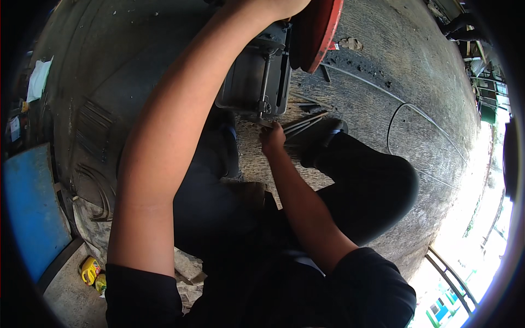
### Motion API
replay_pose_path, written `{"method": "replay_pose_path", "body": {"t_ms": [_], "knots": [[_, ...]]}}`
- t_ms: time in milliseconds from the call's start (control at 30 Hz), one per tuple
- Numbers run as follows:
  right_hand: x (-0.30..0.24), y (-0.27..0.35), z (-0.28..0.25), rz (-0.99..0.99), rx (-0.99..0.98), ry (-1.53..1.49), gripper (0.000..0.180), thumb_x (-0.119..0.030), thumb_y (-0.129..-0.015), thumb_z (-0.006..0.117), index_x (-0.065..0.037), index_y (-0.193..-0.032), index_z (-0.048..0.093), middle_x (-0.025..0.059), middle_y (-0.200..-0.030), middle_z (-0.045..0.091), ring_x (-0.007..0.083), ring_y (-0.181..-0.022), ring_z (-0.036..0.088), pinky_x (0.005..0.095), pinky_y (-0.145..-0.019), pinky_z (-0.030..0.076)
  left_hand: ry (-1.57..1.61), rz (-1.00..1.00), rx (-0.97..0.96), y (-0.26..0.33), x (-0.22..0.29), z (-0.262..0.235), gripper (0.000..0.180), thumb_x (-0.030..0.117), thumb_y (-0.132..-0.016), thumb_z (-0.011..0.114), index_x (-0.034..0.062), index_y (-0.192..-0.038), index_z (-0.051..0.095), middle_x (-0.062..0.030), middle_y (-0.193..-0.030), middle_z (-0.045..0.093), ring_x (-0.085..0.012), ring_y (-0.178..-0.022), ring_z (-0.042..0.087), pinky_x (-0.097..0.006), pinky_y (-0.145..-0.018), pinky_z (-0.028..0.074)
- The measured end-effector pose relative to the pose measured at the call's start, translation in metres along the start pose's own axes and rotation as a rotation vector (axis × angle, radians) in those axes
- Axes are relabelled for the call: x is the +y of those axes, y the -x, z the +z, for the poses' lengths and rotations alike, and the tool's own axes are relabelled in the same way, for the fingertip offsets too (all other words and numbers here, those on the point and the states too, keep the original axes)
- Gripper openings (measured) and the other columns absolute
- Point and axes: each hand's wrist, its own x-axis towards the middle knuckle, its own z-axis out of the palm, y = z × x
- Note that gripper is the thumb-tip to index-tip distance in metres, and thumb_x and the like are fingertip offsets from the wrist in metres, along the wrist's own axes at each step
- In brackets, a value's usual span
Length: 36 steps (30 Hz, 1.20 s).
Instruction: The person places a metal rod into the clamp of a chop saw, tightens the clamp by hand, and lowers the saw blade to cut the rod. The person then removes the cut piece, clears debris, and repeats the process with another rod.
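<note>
You were feeding rods (306, 121) pinched in your right hand (272, 136) into the saw (257, 82), left hand's (281, 5) grip unclear atop its guard (317, 30); the next move called for steadying them.

blue panel (30, 208) at left, yellow container (90, 270) on ground, cable (415, 115) looping across concrete.

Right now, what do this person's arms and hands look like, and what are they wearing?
Both arms are bare from the upper arm down, with short black sleeves ending above the elbows. No gloves, watch or rings show. The right hand is bare; the left hand is mostly cut off by the picture's top edge. Dark trousers cover the legs.
</note>
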Motion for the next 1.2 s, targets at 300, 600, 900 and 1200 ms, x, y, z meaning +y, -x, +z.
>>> {"method": "replay_pose_path", "body": {"t_ms": [300, 600, 900, 1200], "knots": [[0.022, 0.09, 0.026, -0.62, -0.686, 1.026, 0.031, -0.024, -0.086, 0.056, 0.006, -0.079, 0.063, 0.0161, -0.061, 0.058, 0.0212, -0.056, 0.055, 0.0388, -0.058, 0.042, -0.049, 0.008, -0.002, 0.0, 0.0, 0.001, 0.015, 0.01, -0.075, 0.062, -0.0037, -0.07, 0.06, -0.0135, -0.07, 0.058, -0.0271, -0.064, 0.062, -0.035, -0.057, 0.046], [0.047, 0.074, 0.006, -0.631, -0.65, 1.047, 0.028, -0.022, -0.083, 0.064, 0.005, -0.09, 0.065, 0.0182, -0.093, 0.069, 0.0212, -0.084, 0.066, 0.0347, -0.075, 0.049, -0.03, -0.04, -0.012, 0.0, 0.005, -0.001, 0.015, 0.009, -0.075, 0.062, -0.003, -0.068, 0.059, -0.0139, -0.071, 0.059, -0.0288, -0.066, 0.062, -0.036, -0.059, 0.047], [0.031, 0.002, -0.004, -0.512, -0.148, 0.409, 0.029, -0.023, -0.092, 0.059, 0.002, -0.104, 0.055, 0.0075, -0.082, 0.059, 0.0161, -0.071, 0.055, 0.0326, -0.064, 0.044, -0.003, -0.002, -0.006, 0.001, 0.004, 0.001, 0.015, 0.01, -0.075, 0.063, -0.0038, -0.069, 0.06, -0.0147, -0.072, 0.06, -0.0293, -0.067, 0.063, -0.037, -0.06, 0.048], [0.008, -0.089, -0.043, -0.631, -0.272, 0.402, 0.023, -0.022, -0.091, 0.059, 0.0, -0.099, 0.058, 0.0091, -0.079, 0.059, 0.0193, -0.067, 0.055, 0.0353, -0.061, 0.044, 0.026, 0.015, -0.003, -0.006, 0.01, 0.01, 0.015, 0.01, -0.075, 0.062, -0.0039, -0.07, 0.06, -0.0141, -0.071, 0.059, -0.0275, -0.065, 0.063, -0.036, -0.059, 0.047]]}}
